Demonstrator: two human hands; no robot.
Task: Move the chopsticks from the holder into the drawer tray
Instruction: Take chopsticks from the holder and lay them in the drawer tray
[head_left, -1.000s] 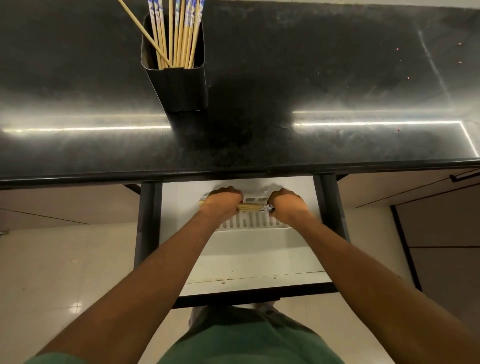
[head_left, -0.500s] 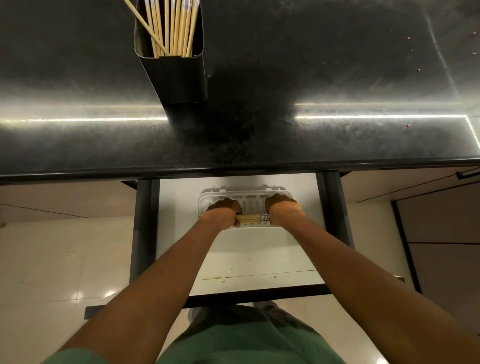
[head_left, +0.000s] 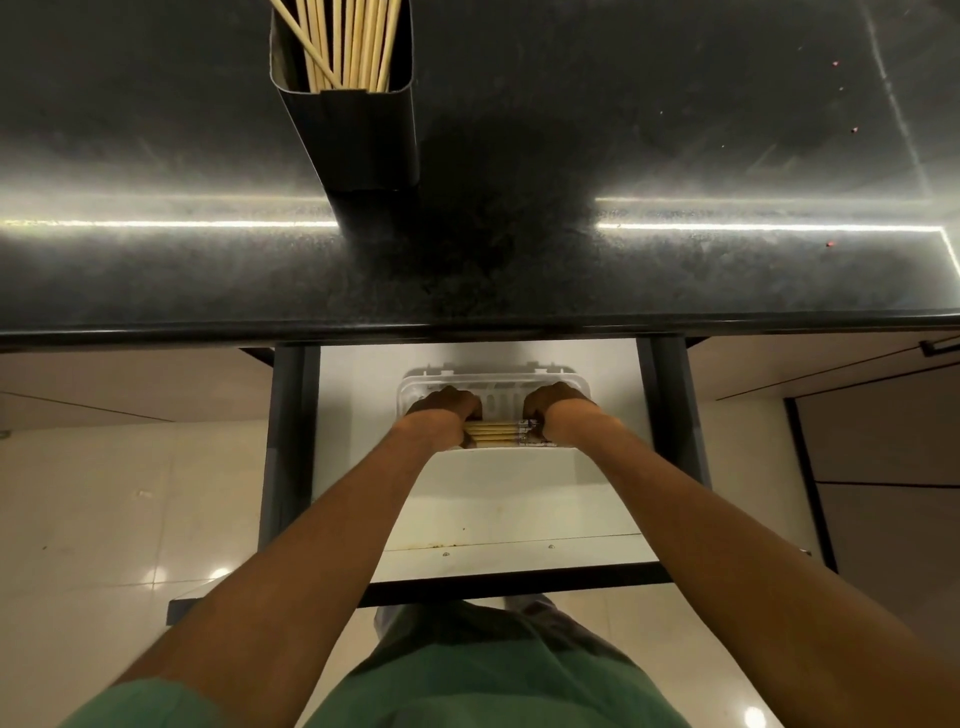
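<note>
Both bare forearms extended forward and down, converging toward 12 o'clock. Left hand (head_left: 445, 410) at 11 o'clock, knuckles up, fingers curled under. Right hand (head_left: 555, 408) at 1 o'clock, same curled posture. Hands apart, level, wrists straight.

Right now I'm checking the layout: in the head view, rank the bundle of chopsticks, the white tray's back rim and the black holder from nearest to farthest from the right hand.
1. Bundle of chopsticks: in the right hand, at its left.
2. White tray's back rim: just beyond the knuckles, in the drawer.
3. Black holder: up on the counter, far left.
</note>
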